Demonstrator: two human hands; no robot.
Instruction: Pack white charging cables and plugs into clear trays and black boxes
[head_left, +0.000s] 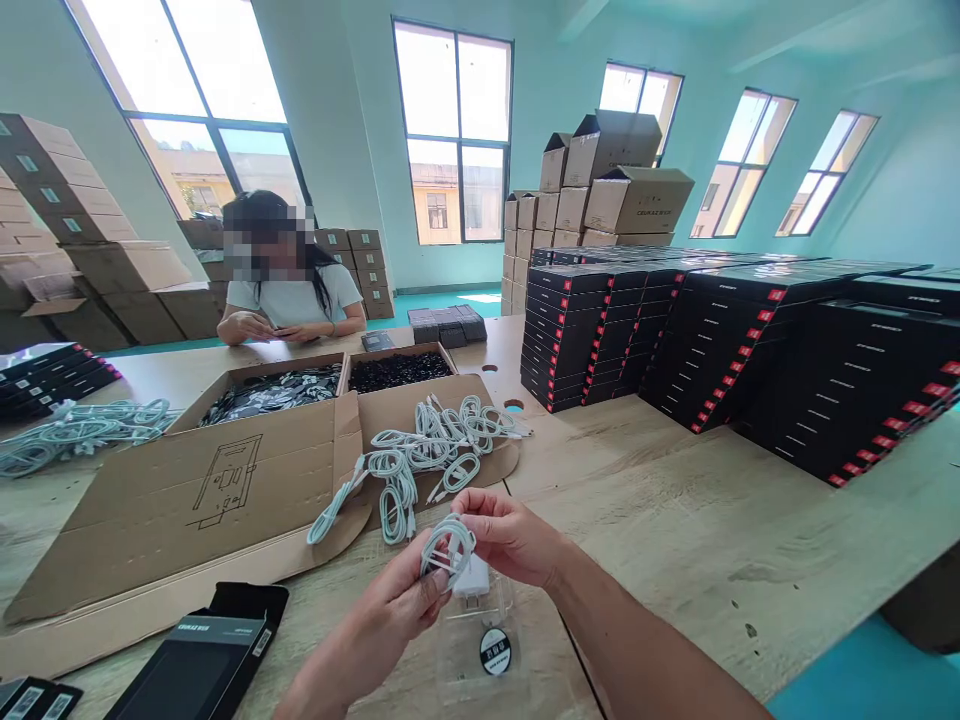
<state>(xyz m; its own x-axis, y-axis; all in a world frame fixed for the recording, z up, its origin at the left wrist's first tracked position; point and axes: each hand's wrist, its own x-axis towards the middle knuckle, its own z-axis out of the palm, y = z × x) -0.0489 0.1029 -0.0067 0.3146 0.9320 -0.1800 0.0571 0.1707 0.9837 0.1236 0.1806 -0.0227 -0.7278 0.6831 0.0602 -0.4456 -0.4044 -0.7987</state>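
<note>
A coiled white cable (454, 545) is held between my two hands, above the table. My left hand (401, 592) grips the coil from the lower left, thumb pressed on it. From the right, the fingers of my right hand (510, 535) pinch the coil's upper edge. Just beneath, a white charger plug (472, 577) with metal prongs lies at the top of a clear plastic tray (457, 665). A round black-and-white label (495, 652) shows in that tray. More coiled white cables (420, 450) are heaped on the cardboard ahead of my hands.
An opened black box (202, 650) lies front left. Cardboard boxes of small dark parts (277, 392) stand beyond the cardboard flap (187, 500). Tall stacks of black boxes (570, 335) fill the right side. Another person (289, 280) sits across the table. More white cables (82, 432) lie left.
</note>
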